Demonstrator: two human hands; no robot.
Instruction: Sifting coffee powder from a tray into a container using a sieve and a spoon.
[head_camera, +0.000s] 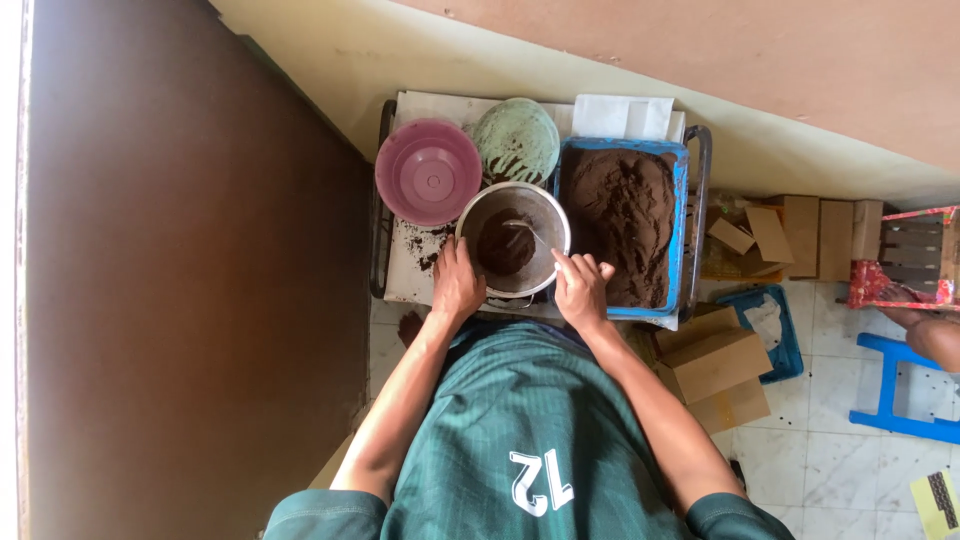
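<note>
Directly ahead of the person sits a metal bowl (513, 240) with a lump of dark brown soil inside, framed by both hands. At the bowl's 7 o'clock rim, the left hand (457, 285) rests curled against the outer wall, fingers closed loosely around the edge. At 4 o'clock, the right hand (581, 290) pinches a thin metal spoon (535, 238) whose tip reaches into the soil. At 3 o'clock, touching the bowl, lies a blue tray (680, 190) heaped with soil; a pink bowl (428, 172) sits at 10 o'clock.
</note>
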